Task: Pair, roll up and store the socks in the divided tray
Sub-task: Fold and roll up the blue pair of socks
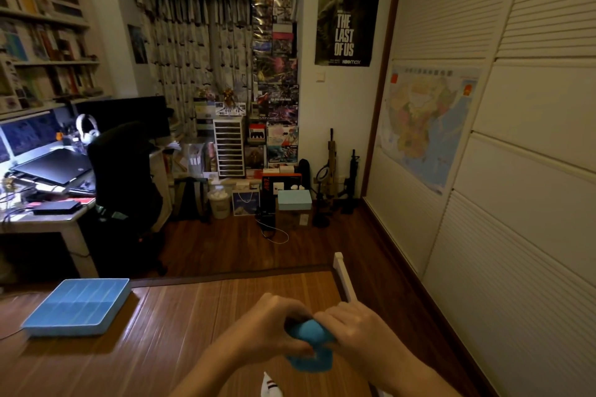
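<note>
Both hands meet over the wooden surface (180, 325) at the lower middle of the head view. My left hand (271, 322) and my right hand (358, 329) grip a bundle of blue socks (311, 345) between them, fingers curled round it. The bundle is partly hidden by the fingers. A blue divided tray (77, 308) lies on the surface at the far left, well apart from the hands; its compartments look empty. A white sock with dark stripes (270, 385) shows at the bottom edge, below the hands.
A white post and rail (343, 274) mark the surface's right edge, with dark floor beyond. A desk with a laptop (54, 167) and a black chair (125, 177) stand at the left. Stacked boxes (277, 106) fill the back wall; wardrobe doors (516, 138) run along the right.
</note>
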{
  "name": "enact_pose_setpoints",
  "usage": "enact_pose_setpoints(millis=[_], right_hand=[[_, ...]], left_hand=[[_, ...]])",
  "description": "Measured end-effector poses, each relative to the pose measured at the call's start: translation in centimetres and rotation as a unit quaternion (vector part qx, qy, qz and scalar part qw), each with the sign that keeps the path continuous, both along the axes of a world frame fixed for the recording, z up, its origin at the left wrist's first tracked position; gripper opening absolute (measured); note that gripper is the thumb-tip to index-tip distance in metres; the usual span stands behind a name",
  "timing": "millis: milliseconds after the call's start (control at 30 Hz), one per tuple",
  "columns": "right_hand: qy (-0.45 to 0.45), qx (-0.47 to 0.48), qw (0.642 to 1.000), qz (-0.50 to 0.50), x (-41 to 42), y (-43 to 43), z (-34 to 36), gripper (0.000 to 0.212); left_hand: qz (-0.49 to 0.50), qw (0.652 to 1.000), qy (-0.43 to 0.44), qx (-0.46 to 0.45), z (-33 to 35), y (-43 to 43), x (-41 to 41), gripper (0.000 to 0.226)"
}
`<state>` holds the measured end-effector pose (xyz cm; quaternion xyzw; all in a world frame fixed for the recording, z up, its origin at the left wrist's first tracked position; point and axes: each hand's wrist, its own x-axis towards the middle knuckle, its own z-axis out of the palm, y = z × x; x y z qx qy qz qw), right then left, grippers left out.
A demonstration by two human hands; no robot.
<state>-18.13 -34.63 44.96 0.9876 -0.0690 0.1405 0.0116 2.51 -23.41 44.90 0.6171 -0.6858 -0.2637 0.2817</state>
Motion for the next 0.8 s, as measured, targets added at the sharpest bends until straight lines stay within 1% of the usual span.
enact_pose_setpoints(millis=[33, 100, 167, 200, 267, 333, 400, 500, 567, 667, 767, 800], right_hand=[[0.006, 0.039, 0.999, -0.02, 0.2, 0.0, 0.0, 0.043], [0.041, 0.146, 0.987, -0.049, 0.2, -0.1, 0.1, 0.048], [0.079, 0.195, 0.976, -0.055, 0.4, 0.0, 0.6, 0.048], [0.085, 0.196, 0.975, -0.058, 0.5, 0.0, 0.8, 0.047], [0.083, 0.155, 0.982, -0.07, 0.7, 0.0, 1.0, 0.043], [0.066, 0.085, 0.992, -0.07, 0.7, 0.0, 0.9, 0.042], [0.052, 0.04, 0.996, -0.065, 0.5, 0.0, 0.7, 0.043], [-0.001, -0.018, 0.999, -0.034, 0.1, 0.1, 1.0, 0.043], [-0.023, -0.039, 0.999, -0.02, -0.1, 0.2, 0.9, 0.047], [-0.029, -0.049, 0.998, -0.001, 0.0, 0.0, 0.4, 0.05], [-0.027, -0.042, 0.998, -0.024, -0.2, 0.2, 0.5, 0.051], [-0.02, -0.028, 0.999, -0.035, -0.1, 0.3, 0.7, 0.05]], left_hand=[[0.011, 1.0, -0.021, -0.01, -0.2, -0.1, -0.2, 0.04], [0.023, 0.997, -0.063, -0.025, -0.7, -0.4, -0.7, 0.043], [0.027, 0.994, -0.104, -0.028, -1.1, -0.7, -1.2, 0.046], [0.031, 0.992, -0.122, -0.024, -1.2, -0.8, -1.4, 0.047], [0.041, 0.988, -0.145, -0.032, -1.4, -1.0, -1.7, 0.047], [0.048, 0.988, -0.136, -0.057, -1.4, -1.0, -1.8, 0.047], [0.058, 0.988, -0.127, -0.073, -1.3, -1.0, -1.7, 0.049], [0.066, 0.989, -0.125, -0.046, -1.3, -1.3, -1.5, 0.05], [0.06, 0.991, -0.118, -0.025, -1.3, -1.4, -1.4, 0.048], [0.056, 0.992, -0.113, -0.015, -1.3, -1.5, -1.4, 0.051], [0.074, 0.992, -0.103, -0.002, -1.6, -1.6, -1.3, 0.061], [0.078, 0.991, -0.107, -0.007, -1.8, -1.7, -1.3, 0.061]])
